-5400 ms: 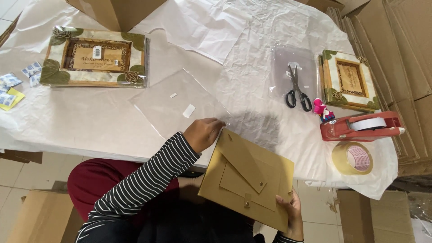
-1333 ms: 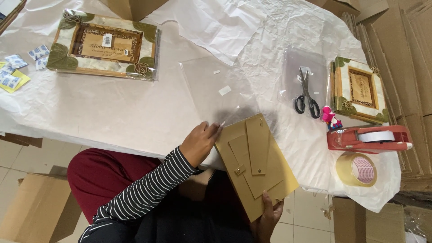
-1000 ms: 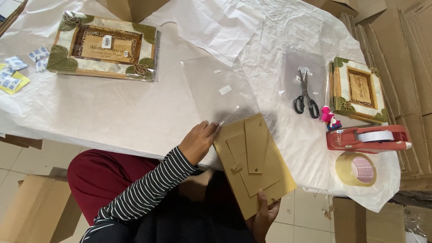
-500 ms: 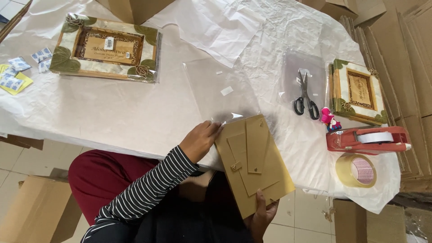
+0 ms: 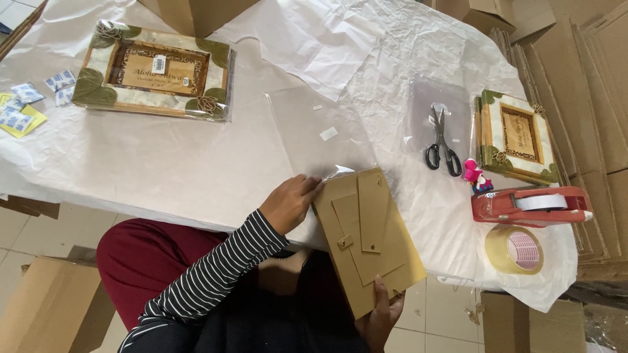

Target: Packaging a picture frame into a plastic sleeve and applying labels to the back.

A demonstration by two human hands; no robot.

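Left hand (image 5: 293, 201): fingers closed on the top left edge of the frame back (image 5: 366, 238)
Right hand (image 5: 379, 315): grips its lower corner, thumb on top
Frame back: brown, face down, overhanging the worktop (image 5: 163, 163) edge
Nearby: clear plastic sleeve (image 5: 320, 134), scissors (image 5: 441, 140)
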